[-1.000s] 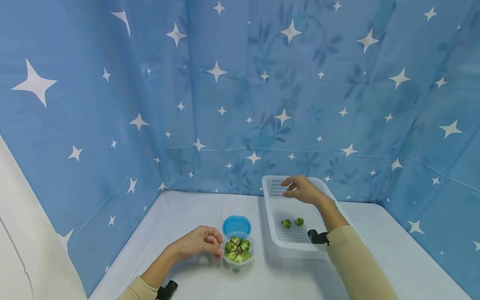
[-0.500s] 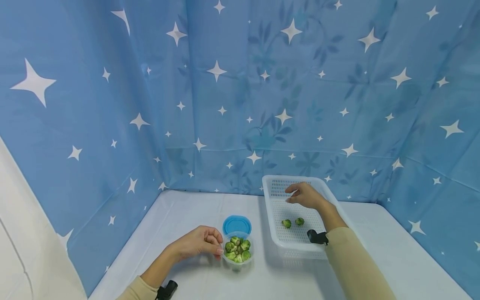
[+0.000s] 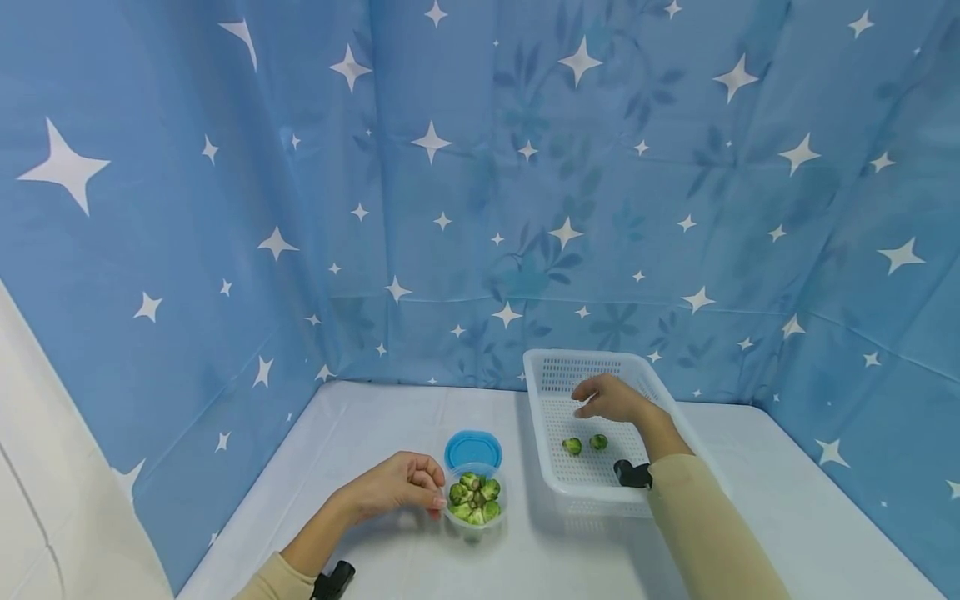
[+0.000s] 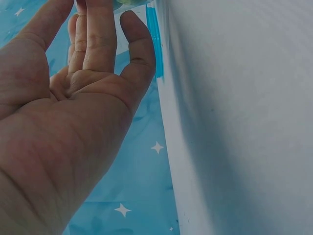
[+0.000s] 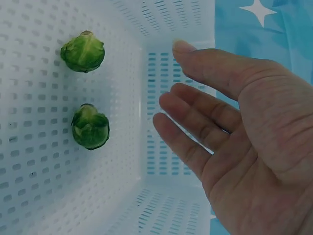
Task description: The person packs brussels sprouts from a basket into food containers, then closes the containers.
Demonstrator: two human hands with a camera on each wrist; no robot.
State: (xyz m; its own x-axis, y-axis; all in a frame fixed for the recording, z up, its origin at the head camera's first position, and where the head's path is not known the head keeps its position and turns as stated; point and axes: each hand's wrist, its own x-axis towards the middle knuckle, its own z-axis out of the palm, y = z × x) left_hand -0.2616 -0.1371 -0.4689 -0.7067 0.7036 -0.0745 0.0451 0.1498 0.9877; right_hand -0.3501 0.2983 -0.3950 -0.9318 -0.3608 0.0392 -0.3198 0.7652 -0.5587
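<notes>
Within the white perforated basket (image 3: 553, 467) lie two Brussels sprouts (image 3: 572, 446). Over them my right hand (image 3: 611, 398) hovers with thumb and fingers apart, nothing between them. The right wrist view has both sprouts (image 5: 91, 126) on the basket floor, left of the fingertips. A small clear round container (image 3: 489, 525) full of several Brussels sprouts stands left of the basket. My left hand (image 3: 405, 483) holds this container's left rim with thumb and fingertips. In the left wrist view the fingertips of that hand (image 4: 93, 73) run past the top edge, so their contact is hidden.
A blue round lid (image 3: 473, 450) lies on the white-covered table (image 3: 390, 417) just behind the container. Blue curtains (image 3: 480, 208) with white stars rise behind and along both sides. The basket's raised walls (image 5: 171, 112) surround the two sprouts.
My right hand has moved a little down and toward me over the basket, closer to the two sprouts. My left hand and the container have stayed put.
</notes>
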